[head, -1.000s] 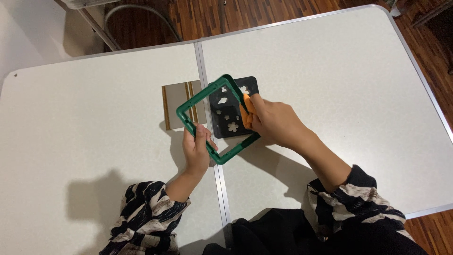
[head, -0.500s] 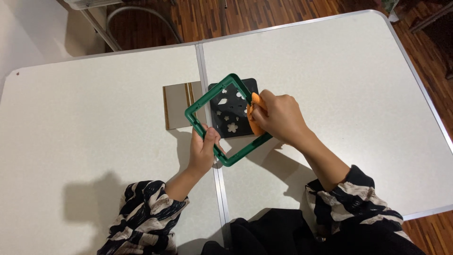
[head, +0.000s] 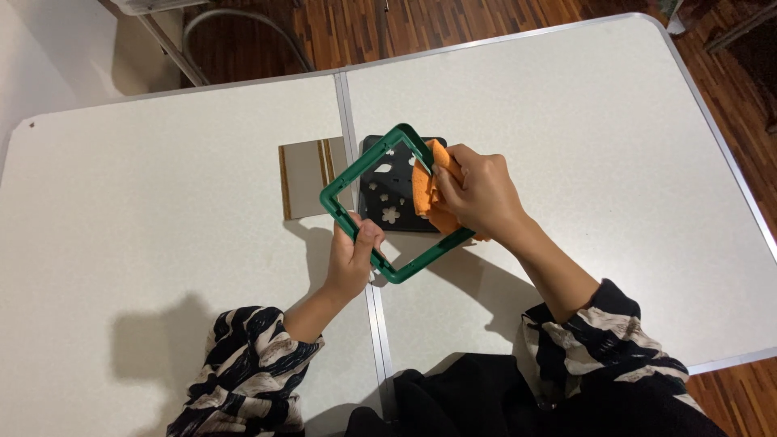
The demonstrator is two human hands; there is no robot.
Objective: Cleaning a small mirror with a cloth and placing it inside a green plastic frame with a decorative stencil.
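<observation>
A square green plastic frame [head: 350,180] is held tilted above the white table [head: 162,210]. My left hand [head: 354,257] grips its lower left side. My right hand [head: 477,194] presses a folded orange cloth [head: 424,188] against the frame's upper right side. Beneath the frame a black panel [head: 388,202] with flower and leaf cut-outs lies flat on the table.
A grey rectangular board [head: 303,176] with brown stripes lies left of the black panel. A seam [head: 346,105] runs down the table's middle. Metal chair legs [head: 235,32] stand on the wooden floor beyond the far edge.
The frame has been turned a little in my hands, and my right hand with the orange cloth has shifted along its upper right side.
</observation>
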